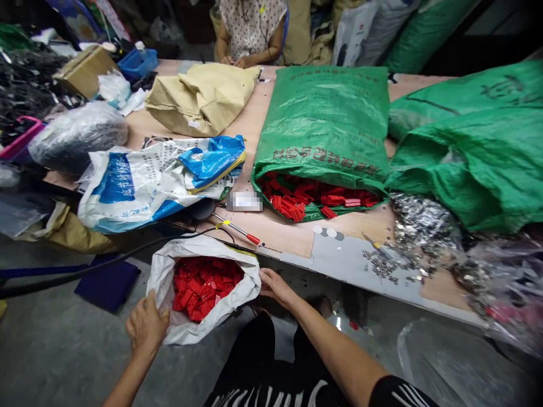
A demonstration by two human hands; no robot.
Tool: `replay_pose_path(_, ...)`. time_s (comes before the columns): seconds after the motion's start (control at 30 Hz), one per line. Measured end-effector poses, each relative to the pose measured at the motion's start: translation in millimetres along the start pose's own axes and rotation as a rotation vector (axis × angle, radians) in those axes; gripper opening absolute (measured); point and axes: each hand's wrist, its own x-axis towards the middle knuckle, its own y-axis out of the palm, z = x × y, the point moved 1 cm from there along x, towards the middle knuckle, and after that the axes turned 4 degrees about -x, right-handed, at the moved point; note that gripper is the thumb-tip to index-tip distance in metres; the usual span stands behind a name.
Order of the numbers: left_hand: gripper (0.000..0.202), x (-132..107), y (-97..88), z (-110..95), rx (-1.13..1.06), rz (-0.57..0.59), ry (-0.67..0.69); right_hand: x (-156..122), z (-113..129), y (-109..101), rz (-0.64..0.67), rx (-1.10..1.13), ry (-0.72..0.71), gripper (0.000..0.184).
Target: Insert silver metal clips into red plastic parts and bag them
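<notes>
A white woven sack (224, 328) stands with its mouth wide, below the table's front edge. Inside it lies a heap of small red plastic pieces (203, 288). My left hand (146, 323) grips the sack's rim on the left side. On the opposite side my right hand (278, 287) has its fingers closed on the rim, the fingertips partly hidden. Beyond, on the table, a green woven sack (322, 124) lies on its side, with more red pieces (292, 203) showing at its mouth.
The table (292, 237) bears a blue-and-white sack (139, 186), a tan sack (203, 96) and a red-tipped rod (237, 227). Small metal parts (382, 265) lie at right, beside another green sack (462, 164). A black cable (106, 260) crosses at left. A person (252, 34) sits opposite.
</notes>
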Motion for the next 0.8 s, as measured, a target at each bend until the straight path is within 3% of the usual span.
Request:
replay_pose_path(0.1,0.049,8,4.7,-50,0.064,0.009,0.451,-11,-21,-51,-0.144,-0.031,0.091,0.038)
replay_pose_path(0.2,0.048,12,20.9,-113,-0.081,0.132,0.720,-30,-57,-115,-0.352,-0.062,0.213,0.028)
replay_pose_path(0.27,0.046,11,33.1,-153,-0.256,0.194,0.757,-50,-85,-157,-0.478,-0.080,0.311,0.026)
replay_pose_path(0.4,0.043,9,55.0,-207,-0.338,0.156,0.669,-97,-132,-217,-0.623,-0.102,0.443,0.019)
replay_pose_path(0.5,0.036,13,68.2,-229,-0.386,0.176,0.607,-119,-150,-237,-0.649,-0.101,0.455,0.012)
replay_pose_path(0.63,0.012,20,68.6,-242,-0.471,0.170,0.521,-116,-150,-242,-0.613,-0.112,0.435,0.011)
replay_pose_path(0.7,0.020,22,53.2,-242,-0.534,0.117,0.477,-105,-144,-240,-0.577,-0.116,0.407,0.015)
replay_pose_path(0.8,0.027,24,9.8,-244,-0.654,0.001,0.448,-86,-137,-234,-0.528,-0.113,0.374,0.020)
